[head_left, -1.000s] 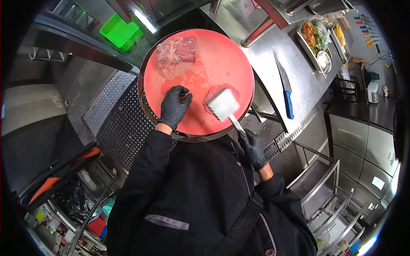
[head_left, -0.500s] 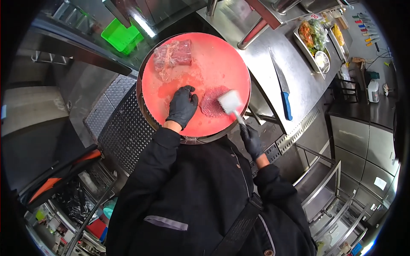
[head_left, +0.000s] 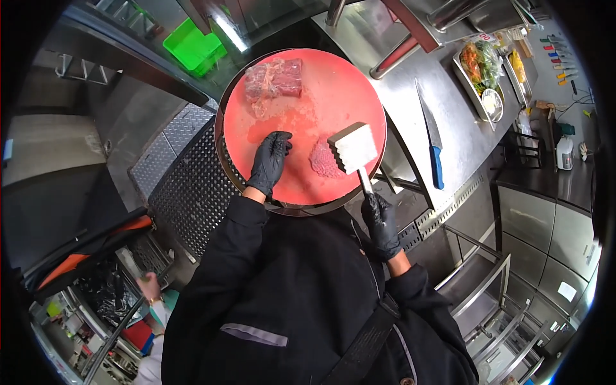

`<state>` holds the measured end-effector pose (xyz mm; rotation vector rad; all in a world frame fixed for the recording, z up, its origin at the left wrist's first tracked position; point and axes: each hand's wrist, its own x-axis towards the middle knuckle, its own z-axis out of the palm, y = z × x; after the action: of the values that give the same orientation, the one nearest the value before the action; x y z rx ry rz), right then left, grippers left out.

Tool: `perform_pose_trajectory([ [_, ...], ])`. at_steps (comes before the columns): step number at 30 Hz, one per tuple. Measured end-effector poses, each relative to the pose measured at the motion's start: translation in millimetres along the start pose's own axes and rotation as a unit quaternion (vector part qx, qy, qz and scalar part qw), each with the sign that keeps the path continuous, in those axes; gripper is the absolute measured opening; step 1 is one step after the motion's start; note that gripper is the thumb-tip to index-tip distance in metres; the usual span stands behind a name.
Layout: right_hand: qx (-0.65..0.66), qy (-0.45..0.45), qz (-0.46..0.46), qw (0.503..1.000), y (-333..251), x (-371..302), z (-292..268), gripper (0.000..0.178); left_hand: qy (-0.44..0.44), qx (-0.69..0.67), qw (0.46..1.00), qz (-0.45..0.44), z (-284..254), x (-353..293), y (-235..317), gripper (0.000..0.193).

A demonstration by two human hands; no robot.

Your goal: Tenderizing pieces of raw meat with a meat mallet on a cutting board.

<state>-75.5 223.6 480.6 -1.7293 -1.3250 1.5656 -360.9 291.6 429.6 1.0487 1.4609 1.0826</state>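
Meat slice (head_left: 323, 160): we see it flat on the round red board (head_left: 333, 83), just right of our left hand (head_left: 269, 160) and partly under the mallet (head_left: 353, 149). Left hand: gloved, palm down, fingers loosely spread, touching the board. Right hand (head_left: 382, 221): gloved, fingers wrapped around the mallet handle, head raised. Wrapped meat (head_left: 274, 78) lies at the board's far edge; a blue-handled knife (head_left: 433, 144) rests on the steel desk (head_left: 462, 138).

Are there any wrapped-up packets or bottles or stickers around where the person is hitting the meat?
Wrapped meat: far side of the round red board, a dark red block in clear film.
Covered tray: on the steel counter at right, colourful food under clear film.
White bottle: far right shelf, small, with a cap.
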Motion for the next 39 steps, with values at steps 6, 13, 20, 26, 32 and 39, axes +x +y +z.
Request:
perform_pose_trajectory([
  [6, -0.152, 0.005, -0.089, 0.984, 2.2, 25.3, 13.2, 0.035, 0.004, -0.018, 1.000, -0.024, -0.2, 3.9, -5.8, 0.034],
  [13, -0.134, 0.124, -0.273, 0.945, 26.1, 10.1, -2.3, 0.033, -0.016, 0.315, 0.947, 0.063, 24.9, 3.9, 25.6, 0.025],
  [20, 0.057, 0.096, -0.086, 0.990, 10.9, 1.9, -16.2, 0.032, 0.002, 0.350, 0.930, 0.113, 47.6, 7.3, 24.6, 0.028],
  [26, -0.140, 0.028, -0.040, 0.989, 50.9, 21.1, -28.2, 0.038, -0.030, 0.412, 0.909, 0.056, 64.8, 13.0, 41.2, 0.035],
  [32, 0.175, 0.079, 0.031, 0.981, 34.5, -4.1, -31.5, 0.042, -0.181, 0.450, 0.873, -0.054, 75.0, 40.3, 67.0, 0.033],
  [39, 0.025, 0.162, -0.040, 0.986, 63.1, -5.7, -44.6, 0.044, -0.298, 0.006, 0.953, -0.054, 60.1, 61.8, 70.7, 0.029],
])
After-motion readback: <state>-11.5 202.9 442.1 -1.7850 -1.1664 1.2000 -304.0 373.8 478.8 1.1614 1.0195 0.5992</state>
